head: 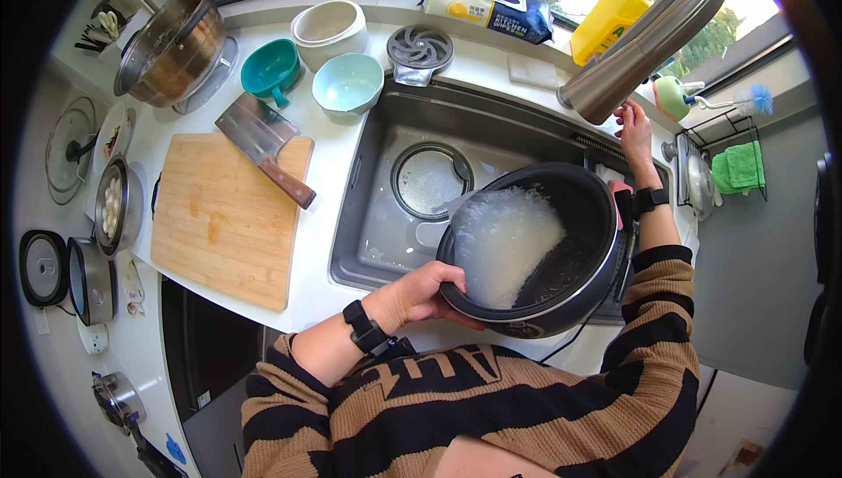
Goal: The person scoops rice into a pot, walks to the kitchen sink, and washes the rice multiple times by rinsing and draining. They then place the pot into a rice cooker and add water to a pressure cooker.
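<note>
My left hand (pixel 427 294) grips the near-left rim of a black rice cooker inner pot (pixel 559 320), thumb inside. The pot is tilted to the left over the grey sink (pixel 375 241). White rice grains under cloudy water (pixel 506 241) have gathered on its left side, and the water reaches the left rim. Beyond the pot, my right hand (pixel 635 126) is raised beside the brushed-metal faucet (pixel 631 57). Its fingertips are bent close behind the spout head; the spout partly hides what they touch. A round drain strainer (pixel 431 179) shows in the sink bottom.
A cleaver (pixel 263 142) lies on a wooden cutting board (pixel 223 228), handle over its right edge. Bowls, including a light-blue one (pixel 348 83), and a large steel pot (pixel 174 44) stand behind. Kitchen wipes (pixel 487 8) and a yellow pump bottle (pixel 608 17) line the windowsill.
</note>
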`<state>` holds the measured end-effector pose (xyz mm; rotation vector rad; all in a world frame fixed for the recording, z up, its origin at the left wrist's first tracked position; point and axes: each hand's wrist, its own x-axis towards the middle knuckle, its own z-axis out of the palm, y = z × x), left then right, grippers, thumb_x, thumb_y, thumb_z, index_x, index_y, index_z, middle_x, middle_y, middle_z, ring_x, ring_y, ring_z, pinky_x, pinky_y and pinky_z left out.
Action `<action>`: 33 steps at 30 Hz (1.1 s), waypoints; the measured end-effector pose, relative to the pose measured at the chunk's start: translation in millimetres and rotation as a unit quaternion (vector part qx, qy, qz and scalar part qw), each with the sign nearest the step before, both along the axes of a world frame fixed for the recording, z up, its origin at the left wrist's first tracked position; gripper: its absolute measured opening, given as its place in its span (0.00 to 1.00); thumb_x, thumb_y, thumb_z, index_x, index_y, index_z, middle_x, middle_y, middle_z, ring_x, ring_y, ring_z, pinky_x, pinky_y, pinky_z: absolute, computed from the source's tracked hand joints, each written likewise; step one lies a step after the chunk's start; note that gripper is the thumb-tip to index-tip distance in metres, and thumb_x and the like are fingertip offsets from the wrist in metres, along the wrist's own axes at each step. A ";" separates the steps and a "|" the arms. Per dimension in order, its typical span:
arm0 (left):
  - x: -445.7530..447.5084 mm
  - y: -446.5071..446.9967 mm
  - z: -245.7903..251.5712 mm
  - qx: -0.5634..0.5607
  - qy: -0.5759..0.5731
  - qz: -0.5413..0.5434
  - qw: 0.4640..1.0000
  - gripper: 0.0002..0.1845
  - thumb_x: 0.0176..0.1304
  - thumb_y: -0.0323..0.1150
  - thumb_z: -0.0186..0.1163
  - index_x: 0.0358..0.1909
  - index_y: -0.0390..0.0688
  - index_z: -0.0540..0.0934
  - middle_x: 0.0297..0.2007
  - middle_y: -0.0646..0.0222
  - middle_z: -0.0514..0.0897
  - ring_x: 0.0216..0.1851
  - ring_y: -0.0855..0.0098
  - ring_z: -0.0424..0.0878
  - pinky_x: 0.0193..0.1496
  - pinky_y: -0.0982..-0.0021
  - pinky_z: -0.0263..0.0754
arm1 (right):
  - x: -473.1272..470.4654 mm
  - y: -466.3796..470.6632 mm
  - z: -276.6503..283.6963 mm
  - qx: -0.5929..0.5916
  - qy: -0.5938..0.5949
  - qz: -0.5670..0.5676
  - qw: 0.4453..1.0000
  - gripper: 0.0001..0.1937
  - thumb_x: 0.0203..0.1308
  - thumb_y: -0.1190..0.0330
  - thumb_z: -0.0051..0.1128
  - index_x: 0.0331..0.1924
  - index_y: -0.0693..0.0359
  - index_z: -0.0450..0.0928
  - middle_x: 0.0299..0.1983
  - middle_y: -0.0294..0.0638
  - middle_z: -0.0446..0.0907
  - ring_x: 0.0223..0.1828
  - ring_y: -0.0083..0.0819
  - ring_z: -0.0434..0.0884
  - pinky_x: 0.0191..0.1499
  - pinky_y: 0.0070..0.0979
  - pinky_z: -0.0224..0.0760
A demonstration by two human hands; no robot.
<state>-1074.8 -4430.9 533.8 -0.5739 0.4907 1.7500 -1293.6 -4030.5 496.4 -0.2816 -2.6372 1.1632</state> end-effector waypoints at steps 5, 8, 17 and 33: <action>-1.1 0.1 0.9 0.012 -0.010 -0.009 1.000 0.22 0.49 0.25 0.48 0.47 0.23 0.69 0.44 0.44 0.77 0.46 0.47 0.79 0.52 0.43 0.73 | 0.3 0.3 -0.7 0.008 0.001 -0.003 1.000 0.16 0.69 0.64 0.40 0.52 0.64 0.72 0.32 0.39 0.80 0.30 0.23 0.77 0.26 0.22 0.74; -1.2 1.0 1.7 0.018 -0.022 -0.020 0.999 0.22 0.50 0.25 0.48 0.48 0.23 0.69 0.45 0.44 0.77 0.47 0.48 0.78 0.52 0.42 0.72 | 0.5 -0.2 0.1 0.011 0.001 -0.002 1.000 0.16 0.69 0.64 0.40 0.52 0.64 0.72 0.31 0.39 0.80 0.30 0.23 0.77 0.26 0.22 0.74; 0.8 4.3 -1.3 0.055 -0.046 -0.027 0.997 0.20 0.50 0.22 0.49 0.46 0.23 0.70 0.43 0.45 0.78 0.46 0.52 0.79 0.52 0.40 0.71 | 0.8 -0.3 1.3 0.015 -0.004 -0.002 1.000 0.16 0.69 0.64 0.39 0.53 0.64 0.71 0.32 0.39 0.80 0.30 0.24 0.77 0.27 0.22 0.74; 3.6 9.2 -3.7 0.047 -0.031 -0.048 0.997 0.22 0.49 0.25 0.48 0.47 0.23 0.69 0.44 0.43 0.78 0.45 0.50 0.80 0.52 0.45 0.74 | 0.6 0.6 0.5 0.016 -0.003 0.000 1.000 0.16 0.69 0.64 0.40 0.53 0.65 0.72 0.32 0.38 0.80 0.30 0.22 0.77 0.27 0.21 0.74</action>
